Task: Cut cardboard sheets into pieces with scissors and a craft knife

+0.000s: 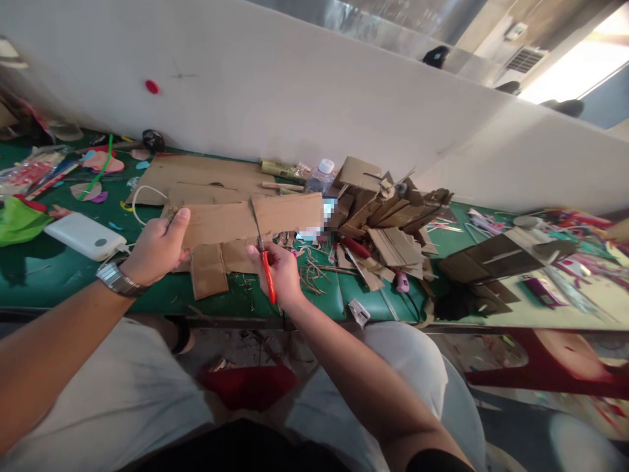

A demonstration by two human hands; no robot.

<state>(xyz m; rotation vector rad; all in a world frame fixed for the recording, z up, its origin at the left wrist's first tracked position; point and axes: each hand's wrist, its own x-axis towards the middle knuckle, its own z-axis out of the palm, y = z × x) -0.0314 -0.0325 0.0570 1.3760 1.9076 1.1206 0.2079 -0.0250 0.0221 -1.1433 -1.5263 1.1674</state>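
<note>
Above the green table (59,282), gripping cardboard (221,223) with the left hand (158,244). Holding scissors (268,276) across it with the right hand (285,274).

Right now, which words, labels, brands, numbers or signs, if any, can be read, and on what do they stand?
No text can be read.
Cardboard strip, orange scissors: none visible.
Small white item on the green table: marks too small.
Purple box: any print too blurred.
Wristwatch: too blurred.

The only view looks from the wearer's head, forward and steeply down, close over the worktop (319,305); forearms (354,373) enter from eight and five o'clock, the wall (246,85) faces twelve, the lap (118,393) seven.
</note>
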